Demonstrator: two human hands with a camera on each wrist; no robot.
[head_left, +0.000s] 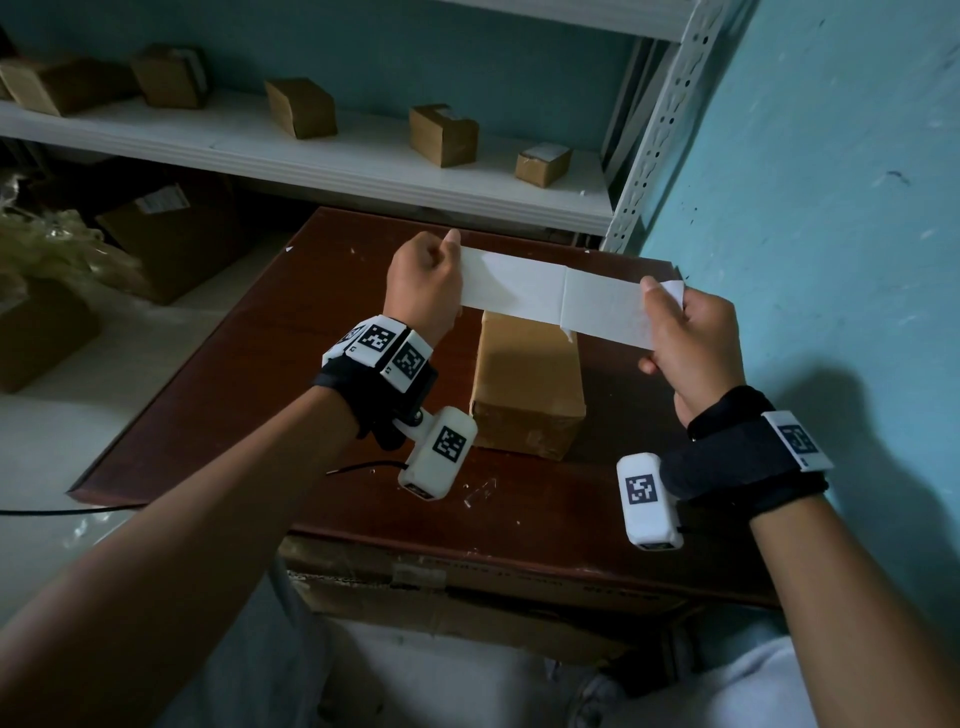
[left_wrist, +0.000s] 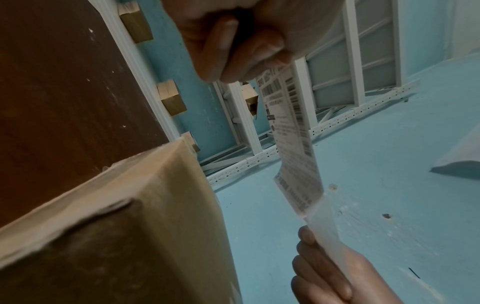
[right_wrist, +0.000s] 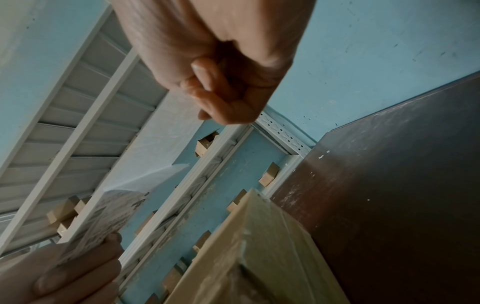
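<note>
A long white strip of label paper (head_left: 556, 293) is stretched level between both hands, above a brown cardboard box (head_left: 527, 387) on the dark wooden table (head_left: 249, 374). My left hand (head_left: 428, 280) pinches the strip's left end, thumb on top. My right hand (head_left: 685, 332) pinches the right end, where a corner sticks up. In the left wrist view the label strip (left_wrist: 288, 131) shows printed barcodes on its underside, the left hand (left_wrist: 241, 47) gripping it at the top and the right hand (left_wrist: 330, 273) below. In the right wrist view the right hand (right_wrist: 218, 67) is a closed fist above the box (right_wrist: 259, 251).
A white metal shelf (head_left: 322, 156) behind the table carries several small cardboard boxes (head_left: 442, 134). A turquoise wall (head_left: 831, 208) runs along the right. A larger carton (head_left: 171, 228) and plastic wrapping lie on the floor at left. A black cable (head_left: 363, 466) crosses the table's near edge.
</note>
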